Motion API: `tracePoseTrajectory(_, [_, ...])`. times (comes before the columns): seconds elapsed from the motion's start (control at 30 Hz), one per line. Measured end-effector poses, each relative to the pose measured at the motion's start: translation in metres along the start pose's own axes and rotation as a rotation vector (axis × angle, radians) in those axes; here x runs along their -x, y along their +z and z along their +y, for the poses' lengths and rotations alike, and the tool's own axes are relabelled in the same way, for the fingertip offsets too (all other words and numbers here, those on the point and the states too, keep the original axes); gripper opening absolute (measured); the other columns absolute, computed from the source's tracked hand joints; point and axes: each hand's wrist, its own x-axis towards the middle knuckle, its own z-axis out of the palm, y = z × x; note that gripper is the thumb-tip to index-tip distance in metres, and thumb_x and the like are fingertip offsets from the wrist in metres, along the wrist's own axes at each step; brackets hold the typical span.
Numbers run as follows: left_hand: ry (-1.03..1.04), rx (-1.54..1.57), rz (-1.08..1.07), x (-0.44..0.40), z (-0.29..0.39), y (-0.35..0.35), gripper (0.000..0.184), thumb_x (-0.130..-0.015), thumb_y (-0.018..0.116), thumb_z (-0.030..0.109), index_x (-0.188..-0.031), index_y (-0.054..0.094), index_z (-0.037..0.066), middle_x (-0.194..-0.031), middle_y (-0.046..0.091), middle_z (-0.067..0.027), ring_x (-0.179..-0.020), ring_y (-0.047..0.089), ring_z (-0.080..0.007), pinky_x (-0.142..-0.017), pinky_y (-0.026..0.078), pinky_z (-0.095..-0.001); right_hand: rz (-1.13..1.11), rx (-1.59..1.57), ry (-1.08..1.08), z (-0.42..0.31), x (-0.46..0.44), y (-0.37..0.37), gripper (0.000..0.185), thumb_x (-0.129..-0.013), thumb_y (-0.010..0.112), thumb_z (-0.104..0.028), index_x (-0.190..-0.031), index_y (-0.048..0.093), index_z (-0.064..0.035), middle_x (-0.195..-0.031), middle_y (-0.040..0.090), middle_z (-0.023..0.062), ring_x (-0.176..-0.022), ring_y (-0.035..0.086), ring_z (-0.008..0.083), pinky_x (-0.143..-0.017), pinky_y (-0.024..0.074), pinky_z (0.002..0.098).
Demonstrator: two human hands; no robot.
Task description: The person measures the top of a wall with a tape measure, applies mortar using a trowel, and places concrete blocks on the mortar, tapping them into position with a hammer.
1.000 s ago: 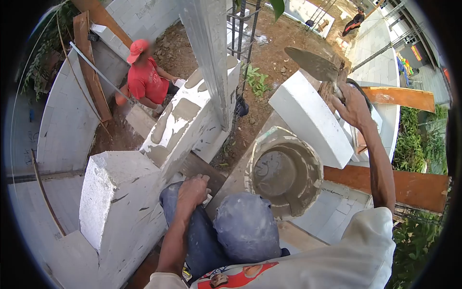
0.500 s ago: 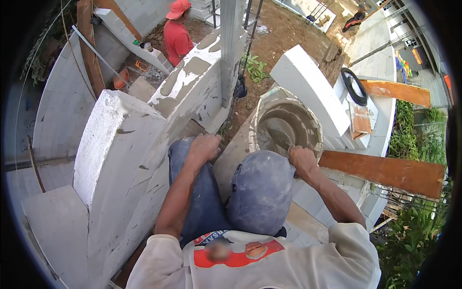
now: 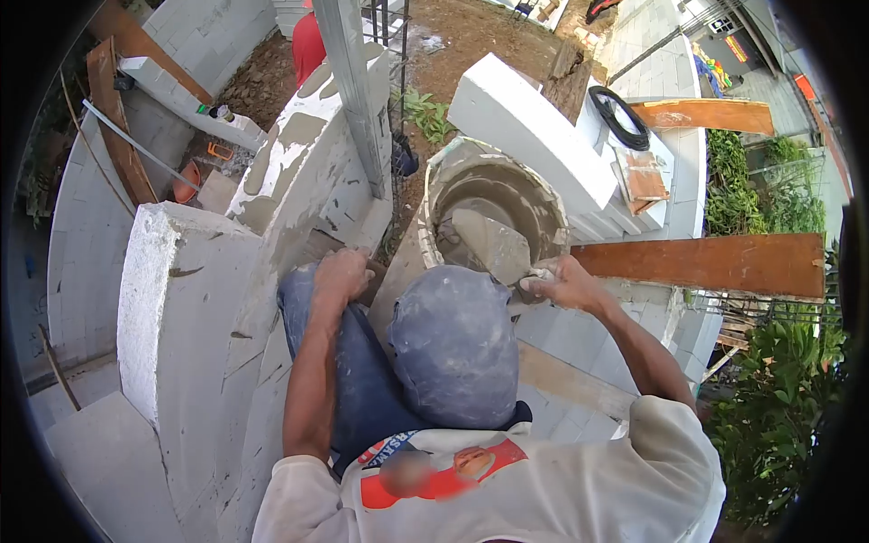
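Observation:
My right hand (image 3: 566, 283) is closed round the handle of a trowel (image 3: 493, 246). The trowel's broad, mortar-smeared blade lies over the mouth of a round bucket (image 3: 432, 172) with a caked rim. Wet grey mortar (image 3: 507, 199) coats the bucket's inside. My left hand (image 3: 342, 275) is curled above my left knee, beside the white block wall (image 3: 312, 204). Its fingers are bent next to a grey-brown flat piece (image 3: 319, 242); what they grip is partly hidden. Patches of mortar (image 3: 301, 130) lie along the wall's top.
A metal post (image 3: 348, 81) rises against the wall. White blocks (image 3: 534, 127) stand to the right, with a coiled black hose (image 3: 619, 118) on others behind. A wooden plank (image 3: 706, 263) juts out right. A person in red (image 3: 308, 50) is beyond the wall.
The trowel has come up from inside the bucket and its blade now shows flat. My view has shifted, so the surroundings sit further left and higher. My left hand keeps its place by the knee.

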Motion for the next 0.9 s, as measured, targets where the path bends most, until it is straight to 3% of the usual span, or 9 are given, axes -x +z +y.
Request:
tracePoseTrajectory(0.17, [0.059,-0.091,0.021,0.014,0.001,-0.001,0.038,-0.093,0.076,0.031,-0.122,0.072,0.007,-0.125,0.074,-0.0181,-0.121,0.069,-0.0355,-0.105,0.051,-0.0525,-0.033,-0.032,-0.076,-0.070,-0.019,0.018,0.034,-0.097,0.079,-0.035,-0.101,0.075,-0.0015,-0.081,0.068,0.0020,-0.074,0.059,0.0098,-0.066,0.0471,0.0313])
tracePoseTrajectory(0.23, [0.091,-0.136,0.007,0.025,0.005,0.002,0.035,-0.093,0.074,0.030,-0.121,0.073,0.009,-0.125,0.074,-0.0147,-0.121,0.070,-0.0326,-0.104,0.050,-0.0473,0.013,0.009,-0.308,-0.104,-0.036,0.030,0.030,-0.099,0.074,-0.032,-0.100,0.070,-0.0022,-0.082,0.065,0.0022,-0.074,0.058,0.0096,-0.065,0.0461,0.0305])
tracePoseTrajectory(0.33, [0.113,-0.148,0.000,0.042,0.002,0.009,0.031,-0.093,0.071,0.026,-0.120,0.073,0.010,-0.118,0.074,-0.0128,-0.118,0.070,-0.0301,-0.103,0.050,-0.0463,-0.277,-0.119,-0.288,-0.162,-0.069,0.046,0.024,-0.102,0.066,-0.023,-0.111,0.068,-0.0008,-0.079,0.062,-0.0003,-0.067,0.056,0.0079,-0.060,0.0451,0.0295])
tracePoseTrajectory(0.5, [0.055,-0.069,0.094,0.071,0.002,-0.002,0.029,-0.094,0.070,0.024,-0.119,0.072,0.009,-0.118,0.074,-0.0137,-0.115,0.071,-0.0331,-0.104,0.050,-0.0466,-0.433,-0.067,-0.285,-0.230,-0.111,0.094,0.029,-0.102,0.061,-0.029,-0.110,0.068,-0.0017,-0.078,0.063,0.0020,-0.062,0.059,0.0108,-0.059,0.0482,0.0303])
tracePoseTrajectory(0.57, [0.017,-0.031,0.113,0.081,-0.001,-0.005,0.030,-0.095,0.069,0.024,-0.119,0.072,0.007,-0.119,0.074,-0.0143,-0.115,0.071,-0.0334,-0.105,0.050,-0.0469,-0.463,0.098,-0.333,-0.251,-0.121,0.111,0.032,-0.101,0.059,-0.028,-0.110,0.067,0.0021,-0.080,0.068,0.0121,-0.068,0.068,0.0218,-0.065,0.0536,0.0390])
tracePoseTrajectory(0.6, [-0.015,-0.050,0.131,0.086,-0.001,-0.005,0.030,-0.096,0.066,0.024,-0.120,0.071,0.007,-0.119,0.073,-0.0150,-0.116,0.071,-0.0334,-0.106,0.049,-0.0467,-0.469,0.096,-0.335,-0.254,-0.128,0.122,0.032,-0.101,0.059,-0.028,-0.110,0.067,0.0021,-0.080,0.068,0.0121,-0.068,0.068,0.0218,-0.065,0.0536,0.0390])
tracePoseTrajectory(0.7, [-0.073,-0.064,0.116,0.103,0.001,-0.013,0.032,-0.098,0.062,0.026,-0.122,0.070,0.006,-0.120,0.073,-0.0153,-0.117,0.071,-0.0333,-0.108,0.048,-0.0462,-0.340,0.342,-0.743,-0.253,-0.141,0.154,0.039,-0.101,0.061,-0.026,-0.112,0.064,0.0105,-0.097,0.070,0.0367,-0.088,0.070,0.0538,-0.081,0.0550,0.0547])
tracePoseTrajectory(0.83, [-0.210,0.151,0.226,0.131,0.022,-0.055,0.038,-0.097,0.061,0.029,-0.126,0.069,0.006,-0.123,0.074,-0.0135,-0.118,0.070,-0.0337,-0.109,0.046,-0.0449,-0.328,0.379,-0.806,-0.278,-0.110,0.152,0.040,-0.101,0.064,-0.027,-0.111,0.064,0.0120,-0.097,0.071,0.0366,-0.092,0.069,0.0546,-0.084,0.0547,0.0545])
tracePoseTrajectory(0.9, [-0.216,0.147,0.232,0.138,0.024,-0.066,0.038,-0.097,0.061,0.029,-0.127,0.069,0.006,-0.124,0.074,-0.0136,-0.118,0.070,-0.0338,-0.109,0.046,-0.0450,-0.334,0.288,-0.688,-0.293,-0.093,0.145,0.040,-0.101,0.064,-0.026,-0.110,0.062,0.0135,-0.096,0.070,0.0372,-0.098,0.069,0.0544,-0.087,0.0542,0.0554])
